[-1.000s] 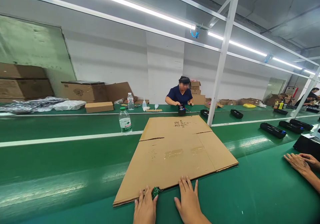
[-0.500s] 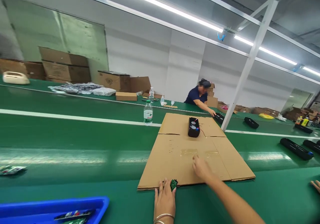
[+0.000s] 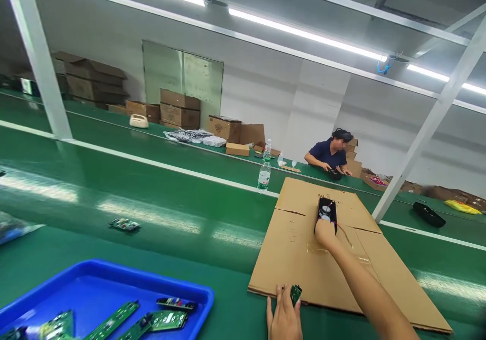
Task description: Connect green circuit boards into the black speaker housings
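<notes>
My right hand (image 3: pixel 325 233) is at the near end of the black speaker housing (image 3: pixel 327 209), its fingers closed on that end. The housing lies on a flattened cardboard sheet (image 3: pixel 304 274), with round parts inside and a thin wire trailing to its right. At the sheet's near edge, my left hand (image 3: pixel 284 315) is closed round a small green circuit board (image 3: pixel 295 293), which sticks out beside its fingers.
A blue tray (image 3: pixel 152 279) with several circuit boards stands at the lower left. Another board (image 3: pixel 125 224) lies beyond it. A water bottle (image 3: pixel 264 176) stands behind the cardboard. A person (image 3: pixel 328 152) works across the belt near a metal post (image 3: pixel 433 122).
My right hand has moved forward from the cardboard to the black housing. The view has turned left, showing more of the tray. The person opposite has drawn a black housing closer.
</notes>
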